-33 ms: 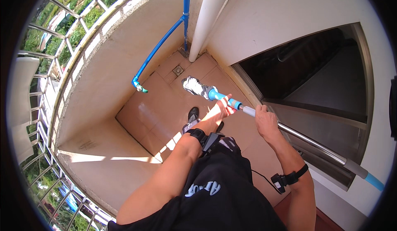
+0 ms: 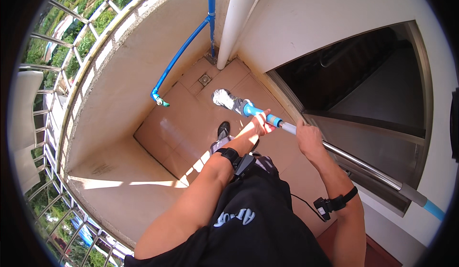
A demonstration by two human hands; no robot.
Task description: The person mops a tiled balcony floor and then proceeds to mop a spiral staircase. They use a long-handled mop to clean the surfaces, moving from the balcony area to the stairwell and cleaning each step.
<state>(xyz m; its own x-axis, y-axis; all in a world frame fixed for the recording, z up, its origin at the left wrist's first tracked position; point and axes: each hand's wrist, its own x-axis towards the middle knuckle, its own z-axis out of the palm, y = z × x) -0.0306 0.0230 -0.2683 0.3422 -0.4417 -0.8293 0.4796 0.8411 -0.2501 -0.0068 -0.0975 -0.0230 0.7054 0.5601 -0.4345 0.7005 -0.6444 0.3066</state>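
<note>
Gripping long silver-and-blue metal mop pole point(image 2: 363, 164) with left hand point(image 2: 260, 122) and right hand point(image 2: 310, 140), both closed around it. Pressing white stringy mop head point(image 2: 224, 98) onto tan floor tiles point(image 2: 181, 133) near square drain point(image 2: 204, 79).

Sunlit tiled balcony floor point(image 2: 191, 138) with a square floor drain point(image 2: 205, 79) near the corner. Blue water pipe point(image 2: 184, 49) slanting down the curved parapet wall point(image 2: 119, 76) to a green tap point(image 2: 162, 102). White downpipe point(image 2: 236, 18) beside it. Metal railing point(image 2: 52, 76) above; sliding door frame point(image 2: 334, 119) at right.
</note>
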